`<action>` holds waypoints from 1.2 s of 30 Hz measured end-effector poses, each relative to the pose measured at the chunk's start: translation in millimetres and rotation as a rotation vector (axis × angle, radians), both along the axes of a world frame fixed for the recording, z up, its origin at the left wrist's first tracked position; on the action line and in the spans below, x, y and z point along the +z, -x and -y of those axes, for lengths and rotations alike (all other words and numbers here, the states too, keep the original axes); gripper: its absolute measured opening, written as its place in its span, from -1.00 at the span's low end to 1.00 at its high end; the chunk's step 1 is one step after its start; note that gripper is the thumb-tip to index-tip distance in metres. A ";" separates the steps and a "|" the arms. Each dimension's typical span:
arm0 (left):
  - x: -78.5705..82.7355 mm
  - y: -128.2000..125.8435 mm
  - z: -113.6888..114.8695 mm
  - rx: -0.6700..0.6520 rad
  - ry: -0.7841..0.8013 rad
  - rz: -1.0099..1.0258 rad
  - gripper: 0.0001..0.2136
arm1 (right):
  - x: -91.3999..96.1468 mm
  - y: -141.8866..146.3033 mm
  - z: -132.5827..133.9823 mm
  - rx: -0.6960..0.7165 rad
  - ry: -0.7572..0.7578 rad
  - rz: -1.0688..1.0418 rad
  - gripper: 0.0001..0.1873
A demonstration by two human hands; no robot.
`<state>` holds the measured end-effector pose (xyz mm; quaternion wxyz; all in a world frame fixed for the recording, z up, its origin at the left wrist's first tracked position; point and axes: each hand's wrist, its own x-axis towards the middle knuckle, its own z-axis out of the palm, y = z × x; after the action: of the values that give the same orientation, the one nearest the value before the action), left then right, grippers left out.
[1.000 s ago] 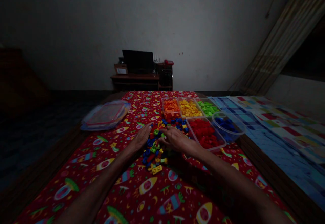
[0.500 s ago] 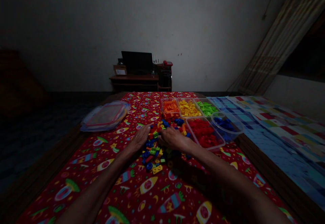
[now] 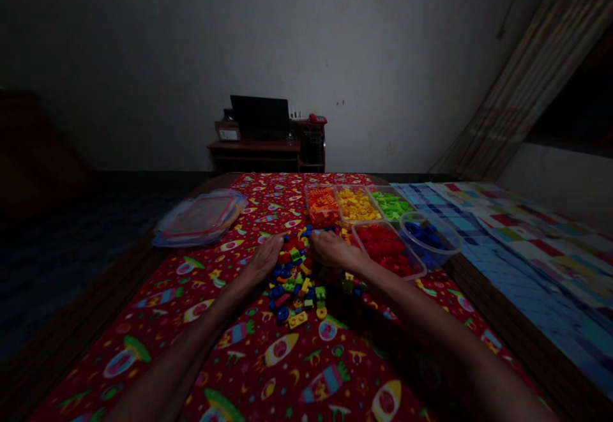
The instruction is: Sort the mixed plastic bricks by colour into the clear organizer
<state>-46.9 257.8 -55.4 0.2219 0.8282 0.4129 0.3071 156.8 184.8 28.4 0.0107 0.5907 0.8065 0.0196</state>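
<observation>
A mixed pile of toy building bricks [image 3: 297,281] in blue, yellow, green and red lies on the red patterned cloth. My left hand [image 3: 268,257] rests along the pile's left edge, its fingers stretched out and holding nothing. Over the far right part of the pile is my right hand [image 3: 332,249], its fingers curled down. Whatever they grip is hidden beneath the hand. Just right of it stands a clear box of red bricks [image 3: 387,248].
Behind are boxes of orange bricks [image 3: 322,203], yellow bricks [image 3: 358,205] and green bricks [image 3: 391,205]. A round tub of blue bricks [image 3: 426,237] stands at right. Stacked clear lids [image 3: 198,218] lie at left. A bed [image 3: 536,269] adjoins the right side.
My right hand has shifted slightly to the right and away from me, uncovering more bricks in the middle and near part of the pile. My left hand has hardly moved.
</observation>
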 end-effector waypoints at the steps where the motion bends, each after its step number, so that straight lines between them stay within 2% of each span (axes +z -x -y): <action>1: -2.0 1.9 -0.6 -0.015 -0.017 0.002 -0.47 | 2.8 -0.1 8.1 0.041 -0.003 -0.014 -0.69; 4: -2.2 3.8 -2.7 -0.028 -0.031 0.006 -0.50 | 11.6 -4.4 16.3 0.079 -0.070 -0.031 -0.70; 6: 3.9 0.0 -6.5 0.004 -0.014 0.000 -0.48 | 14.9 -9.5 6.6 0.009 -0.081 -0.024 -0.66; 9: 18.8 -14.6 -18.7 0.010 0.023 -0.034 -0.43 | 13.1 -16.3 -17.1 -0.127 0.051 -0.002 -0.57; 12: 32.0 -38.3 -34.9 -0.097 0.069 -0.092 -0.41 | 6.2 -19.1 -29.6 -0.173 0.147 -0.004 -0.53; 15: 39.5 -62.8 -44.3 -0.217 0.091 -0.117 -0.46 | 0.3 -20.1 -24.2 -0.104 0.161 -0.028 -0.56; 18: 44.1 -75.3 -39.5 -0.294 0.084 -0.125 -0.55 | -1.8 -24.4 -12.3 0.031 0.151 -0.041 -0.65; 20: 46.6 -74.1 -30.6 -0.354 0.076 -0.145 -0.58 | -1.5 -30.2 -6.6 0.083 0.146 -0.070 -0.67; 23: 48.7 -63.0 -17.4 -0.433 0.047 -0.191 -0.62 | -0.8 -39.6 -3.2 0.092 0.119 -0.147 -0.54; 26: 47.7 -51.6 -8.9 -0.389 0.005 -0.207 -0.66 | -0.5 -44.5 -3.3 0.056 0.080 -0.202 -0.56; 32: 50.0 -38.6 5.5 -0.361 0.005 -0.204 -0.75 | 6.8 -44.7 -9.8 0.032 -0.011 -0.245 -0.78; 36: 54.6 -29.6 -6.6 -0.252 -0.044 -0.144 -0.71 | 16.6 -46.6 -17.0 0.015 0.008 -0.210 -0.77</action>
<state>-17.3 264.4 -0.7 0.2103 0.8980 0.3138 0.2255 203.4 201.8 44.9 -0.0717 0.5835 0.8076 -0.0454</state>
